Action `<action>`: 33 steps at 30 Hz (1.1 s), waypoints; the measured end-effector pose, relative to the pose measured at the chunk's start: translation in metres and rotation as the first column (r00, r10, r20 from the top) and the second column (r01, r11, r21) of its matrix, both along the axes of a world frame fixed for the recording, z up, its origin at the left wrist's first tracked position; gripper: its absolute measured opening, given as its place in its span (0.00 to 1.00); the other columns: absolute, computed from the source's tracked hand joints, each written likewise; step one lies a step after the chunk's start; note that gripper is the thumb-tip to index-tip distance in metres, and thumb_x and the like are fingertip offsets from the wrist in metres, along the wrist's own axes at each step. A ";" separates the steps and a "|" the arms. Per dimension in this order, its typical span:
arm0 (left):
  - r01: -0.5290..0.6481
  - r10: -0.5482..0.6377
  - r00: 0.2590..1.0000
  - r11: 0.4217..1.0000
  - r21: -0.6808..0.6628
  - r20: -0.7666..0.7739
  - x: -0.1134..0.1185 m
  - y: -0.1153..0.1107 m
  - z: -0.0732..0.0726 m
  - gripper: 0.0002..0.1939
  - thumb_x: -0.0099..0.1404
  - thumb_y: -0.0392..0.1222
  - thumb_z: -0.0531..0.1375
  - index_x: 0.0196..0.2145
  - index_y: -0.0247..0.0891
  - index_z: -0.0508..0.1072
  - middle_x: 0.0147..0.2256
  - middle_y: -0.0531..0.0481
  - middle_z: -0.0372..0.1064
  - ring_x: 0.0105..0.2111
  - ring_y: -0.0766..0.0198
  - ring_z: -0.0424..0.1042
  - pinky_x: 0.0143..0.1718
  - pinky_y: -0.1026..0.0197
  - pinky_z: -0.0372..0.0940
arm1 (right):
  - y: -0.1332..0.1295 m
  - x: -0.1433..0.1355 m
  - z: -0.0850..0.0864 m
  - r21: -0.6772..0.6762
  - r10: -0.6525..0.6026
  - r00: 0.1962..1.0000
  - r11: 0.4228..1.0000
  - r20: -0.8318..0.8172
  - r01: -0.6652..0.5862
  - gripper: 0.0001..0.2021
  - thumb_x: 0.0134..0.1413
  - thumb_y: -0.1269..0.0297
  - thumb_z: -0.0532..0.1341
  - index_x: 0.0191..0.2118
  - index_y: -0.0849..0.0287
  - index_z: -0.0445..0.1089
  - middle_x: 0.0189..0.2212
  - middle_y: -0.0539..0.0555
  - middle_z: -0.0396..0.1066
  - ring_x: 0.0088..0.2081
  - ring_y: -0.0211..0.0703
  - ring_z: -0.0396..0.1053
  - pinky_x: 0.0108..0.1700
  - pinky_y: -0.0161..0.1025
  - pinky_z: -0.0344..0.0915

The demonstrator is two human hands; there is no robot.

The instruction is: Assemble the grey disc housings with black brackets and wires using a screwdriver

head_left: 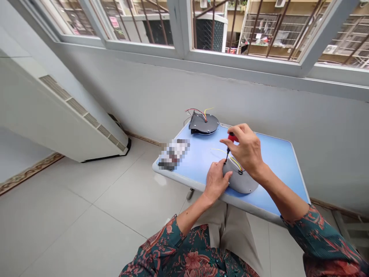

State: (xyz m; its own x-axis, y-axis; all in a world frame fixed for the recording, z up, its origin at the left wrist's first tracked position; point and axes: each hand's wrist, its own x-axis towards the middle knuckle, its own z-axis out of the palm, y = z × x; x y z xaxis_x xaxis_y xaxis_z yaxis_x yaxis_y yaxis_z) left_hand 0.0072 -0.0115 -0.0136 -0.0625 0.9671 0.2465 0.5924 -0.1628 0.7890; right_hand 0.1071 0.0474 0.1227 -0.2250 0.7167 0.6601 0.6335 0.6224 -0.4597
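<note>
Head view: a grey round housing (242, 181) is worked on at the counter's (276, 154) near edge.
The housing is steadied by the left hand (215, 181), fingers curled on its rim; a red-handled screwdriver (230, 145) is gripped upright by the closed right hand (245, 148), tip on the housing. A black housing (203, 123) is seen at the far corner.

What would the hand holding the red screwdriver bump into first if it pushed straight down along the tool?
Most likely the grey round casing: the right hand aims the red screwdriver down at it, by the yellow wires.
</note>
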 end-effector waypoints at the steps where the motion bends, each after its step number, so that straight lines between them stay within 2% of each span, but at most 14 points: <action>1: 0.000 0.000 1.000 1.000 -0.003 0.003 0.000 0.000 0.001 0.25 0.65 0.38 0.64 0.59 0.40 0.67 0.47 0.44 0.71 0.50 0.53 0.70 0.54 0.50 0.67 | 0.001 0.001 0.001 0.003 0.008 1.000 1.000 -0.019 -0.008 0.04 0.57 0.61 0.67 0.37 0.55 0.75 0.37 0.55 0.74 0.33 0.44 0.71 0.40 0.44 0.68; 4: 0.018 -0.018 1.000 0.999 -0.027 0.011 0.000 -0.002 0.006 0.26 0.66 0.38 0.64 0.60 0.38 0.67 0.48 0.42 0.70 0.51 0.52 0.69 0.56 0.50 0.67 | 0.005 0.010 0.008 -0.111 0.171 0.981 0.977 -0.088 -0.180 0.07 0.58 0.66 0.62 0.40 0.53 0.78 0.32 0.52 0.76 0.34 0.44 0.74 0.43 0.45 0.71; 6: 0.025 -0.024 0.999 0.998 -0.051 0.020 0.000 -0.003 0.009 0.26 0.66 0.39 0.64 0.61 0.38 0.66 0.48 0.41 0.70 0.52 0.51 0.69 0.56 0.50 0.66 | 0.007 0.016 0.014 -0.249 0.292 0.947 0.915 -0.134 -0.318 0.11 0.60 0.66 0.60 0.45 0.53 0.77 0.33 0.52 0.78 0.40 0.47 0.77 0.48 0.48 0.72; 8: 0.026 -0.024 0.999 0.997 -0.068 0.028 0.000 -0.004 0.010 0.27 0.66 0.40 0.64 0.61 0.39 0.66 0.47 0.41 0.70 0.51 0.50 0.69 0.55 0.50 0.67 | 0.007 0.019 0.017 -0.323 0.364 0.914 0.856 -0.180 -0.404 0.12 0.63 0.63 0.59 0.50 0.53 0.73 0.34 0.53 0.78 0.46 0.49 0.77 0.51 0.50 0.72; 9: 0.026 -0.024 0.999 0.997 -0.071 0.029 0.000 -0.004 0.011 0.27 0.66 0.41 0.64 0.61 0.40 0.66 0.47 0.42 0.70 0.51 0.50 0.69 0.55 0.49 0.67 | 0.006 0.020 0.018 -0.341 0.375 0.909 0.843 -0.182 -0.416 0.12 0.64 0.62 0.58 0.51 0.53 0.72 0.35 0.54 0.78 0.47 0.50 0.77 0.51 0.51 0.73; 11: 0.030 -0.028 0.999 0.997 -0.065 0.030 0.000 -0.005 0.010 0.27 0.66 0.41 0.63 0.61 0.40 0.65 0.47 0.42 0.70 0.51 0.50 0.69 0.55 0.49 0.67 | 0.004 0.017 0.015 -0.332 0.347 0.928 0.866 -0.136 -0.373 0.11 0.65 0.59 0.58 0.50 0.52 0.70 0.36 0.54 0.78 0.47 0.50 0.78 0.50 0.51 0.73; 15: 0.044 -0.043 0.999 0.997 -0.062 0.019 0.001 -0.004 0.010 0.27 0.66 0.41 0.63 0.61 0.41 0.64 0.48 0.41 0.70 0.50 0.48 0.68 0.53 0.46 0.67 | 0.002 0.006 0.003 -0.142 0.165 0.986 0.975 -0.036 -0.169 0.11 0.60 0.53 0.65 0.45 0.51 0.73 0.36 0.54 0.77 0.37 0.49 0.77 0.45 0.51 0.75; 17: 0.052 -0.051 0.999 0.996 -0.067 0.017 0.000 -0.004 0.011 0.26 0.66 0.41 0.63 0.61 0.41 0.64 0.48 0.41 0.70 0.50 0.48 0.67 0.52 0.46 0.68 | 0.003 0.002 -0.002 -0.058 0.081 0.996 0.995 -0.038 -0.083 0.12 0.58 0.51 0.67 0.40 0.52 0.75 0.33 0.53 0.75 0.32 0.46 0.75 0.41 0.50 0.75; 19: 0.061 -0.059 0.998 0.996 -0.066 0.025 -0.001 -0.004 0.011 0.26 0.66 0.40 0.63 0.61 0.40 0.65 0.48 0.41 0.70 0.50 0.49 0.67 0.53 0.47 0.67 | 0.005 0.002 -0.005 -0.055 0.055 0.996 0.997 -0.068 -0.059 0.11 0.58 0.52 0.67 0.41 0.52 0.77 0.32 0.52 0.75 0.31 0.44 0.73 0.41 0.50 0.75; 22: 0.057 -0.054 0.997 0.997 -0.060 0.046 -0.002 -0.006 0.011 0.27 0.66 0.39 0.63 0.61 0.39 0.65 0.48 0.41 0.70 0.51 0.49 0.68 0.54 0.48 0.66 | 0.008 0.006 -0.005 -0.169 0.164 0.974 0.967 -0.156 -0.190 0.15 0.59 0.58 0.66 0.51 0.51 0.77 0.36 0.52 0.76 0.35 0.44 0.75 0.45 0.50 0.76; 26: 0.047 -0.042 0.996 0.997 -0.067 0.078 -0.004 -0.005 0.011 0.26 0.65 0.38 0.64 0.60 0.40 0.66 0.48 0.42 0.71 0.52 0.50 0.68 0.55 0.49 0.66 | 0.012 0.013 -0.005 -0.345 0.326 0.898 0.840 -0.296 -0.419 0.20 0.60 0.64 0.62 0.58 0.51 0.70 0.43 0.53 0.75 0.40 0.44 0.78 0.44 0.48 0.77; 28: 0.048 -0.041 0.996 0.995 -0.083 0.078 -0.006 -0.003 0.011 0.26 0.64 0.38 0.65 0.59 0.39 0.68 0.48 0.42 0.71 0.52 0.50 0.69 0.55 0.49 0.66 | 0.014 0.015 -0.008 -0.371 0.313 0.877 0.815 -0.364 -0.445 0.18 0.59 0.66 0.61 0.55 0.54 0.68 0.41 0.54 0.75 0.42 0.46 0.79 0.42 0.46 0.77; 31: 0.044 -0.039 0.998 0.993 -0.108 0.047 -0.011 0.003 0.013 0.25 0.63 0.37 0.66 0.57 0.38 0.70 0.47 0.41 0.73 0.51 0.51 0.71 0.55 0.49 0.66 | 0.017 0.017 -0.012 -0.351 0.273 0.856 0.825 -0.439 -0.443 0.13 0.57 0.66 0.63 0.48 0.56 0.67 0.33 0.51 0.75 0.41 0.47 0.80 0.41 0.45 0.76; 33: 0.053 -0.051 0.999 0.992 -0.116 0.020 -0.015 0.008 0.014 0.21 0.64 0.36 0.65 0.55 0.39 0.73 0.45 0.43 0.74 0.48 0.53 0.73 0.53 0.50 0.68 | 0.018 0.021 -0.013 -0.319 0.282 0.852 0.838 -0.442 -0.443 0.10 0.56 0.69 0.61 0.45 0.57 0.69 0.32 0.51 0.75 0.40 0.45 0.79 0.43 0.45 0.76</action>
State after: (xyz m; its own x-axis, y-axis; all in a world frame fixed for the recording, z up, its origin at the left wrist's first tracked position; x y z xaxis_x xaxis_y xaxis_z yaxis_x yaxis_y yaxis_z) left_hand -0.0078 -0.0032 0.0005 -0.0146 0.9913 0.1311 0.5719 -0.0993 0.8143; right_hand 0.1278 0.0657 0.1094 -0.3243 0.8456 0.4241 0.1353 0.4852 -0.8639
